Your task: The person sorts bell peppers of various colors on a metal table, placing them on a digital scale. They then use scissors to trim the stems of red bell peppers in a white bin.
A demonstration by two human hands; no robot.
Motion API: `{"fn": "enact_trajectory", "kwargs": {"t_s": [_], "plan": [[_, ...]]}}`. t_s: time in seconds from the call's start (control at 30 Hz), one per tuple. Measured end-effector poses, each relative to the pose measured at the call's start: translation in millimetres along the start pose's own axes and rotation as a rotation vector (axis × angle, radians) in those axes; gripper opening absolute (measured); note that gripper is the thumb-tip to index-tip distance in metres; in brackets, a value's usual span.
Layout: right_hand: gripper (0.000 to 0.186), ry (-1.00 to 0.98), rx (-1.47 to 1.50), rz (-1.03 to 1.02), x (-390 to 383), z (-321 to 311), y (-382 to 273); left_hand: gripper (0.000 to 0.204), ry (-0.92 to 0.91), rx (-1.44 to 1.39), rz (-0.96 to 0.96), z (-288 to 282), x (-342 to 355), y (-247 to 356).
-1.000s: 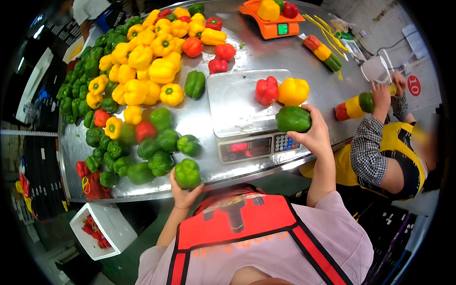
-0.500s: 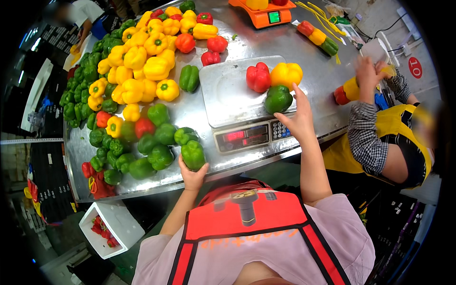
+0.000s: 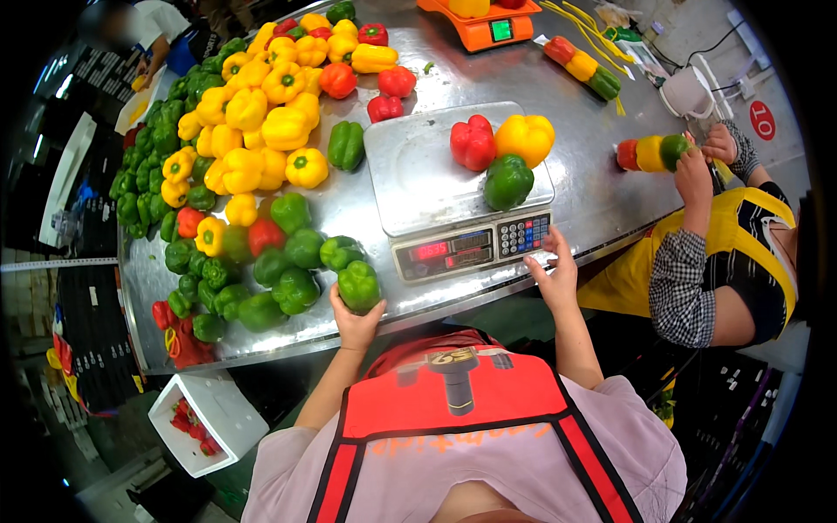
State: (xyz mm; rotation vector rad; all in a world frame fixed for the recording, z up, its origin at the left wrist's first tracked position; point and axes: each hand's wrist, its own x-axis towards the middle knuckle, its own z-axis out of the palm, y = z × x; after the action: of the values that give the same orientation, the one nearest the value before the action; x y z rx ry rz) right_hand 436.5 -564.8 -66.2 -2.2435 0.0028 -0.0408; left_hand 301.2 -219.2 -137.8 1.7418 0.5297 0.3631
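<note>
Green pepper (image 3: 358, 288) | left hand (image 3: 356, 329): cupped around it | right hand (image 3: 559, 279): spread, near scale (image 3: 414, 179)

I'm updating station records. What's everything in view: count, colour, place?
Table: one, silver, centre
Flat scale: one, silver, near side
Weighed peppers: three, red, yellow, green, on flat scale
Loose peppers: many, green, yellow, red, table's left
Orange scale: one, orange, far edge
Pepper bundles: two, tricoloured, right
Strands: several, yellow, upper right
White box: one, white, below table, left
Bucket: one, whitish, upper right
Co-workers: at least two, yellow apron right, white shirt upper left
Dark items: unclear count, black, left
Apron: one, red, lower centre
Left hand: one, near edge, holding green pepper
Right hand: one, open, beside flat scale
</note>
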Motion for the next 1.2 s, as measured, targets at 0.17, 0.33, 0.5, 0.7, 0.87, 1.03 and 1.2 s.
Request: {"fn": "enact_trajectory", "kwargs": {"t_s": [0.17,0.33,0.5,0.7,0.87,1.03,1.2], "plan": [[0.038,-0.066,0.082,-0.05,-22.2,16.4,15.8,0.086,0.016,0.027,0.02,0.5,0.8,-5.3],[0.031,-0.104,0.061,-0.052,-31.8,19.2,11.9,0.084,0.019,0.173,0.014,2.6,1.6,2.7],[0.035,0.039,0.061,-0.105,-7.6,-0.8,3.3,0.081,0.072,0.388,0.019,5.7,1.2,19.6],[0.059,0.214,0.315,-0.081,35.3,-14.2,-51.8,0.082,-0.054,0.557,0.247,-24.0,4.0,8.6],[0.085,0.21,0.021,-0.26,58.1,2.1,-82.9,0.084,-0.036,0.578,0.251,-18.4,4.9,11.8],[0.094,0.16,-0.189,-0.332,69.2,17.0,-93.9,0.083,-0.038,0.587,0.267,-18.9,5.4,10.3],[0.082,0.095,0.05,-0.179,73.3,13.1,-79.1,0.081,-0.051,0.554,0.248,-18.1,4.6,13.8]]}}
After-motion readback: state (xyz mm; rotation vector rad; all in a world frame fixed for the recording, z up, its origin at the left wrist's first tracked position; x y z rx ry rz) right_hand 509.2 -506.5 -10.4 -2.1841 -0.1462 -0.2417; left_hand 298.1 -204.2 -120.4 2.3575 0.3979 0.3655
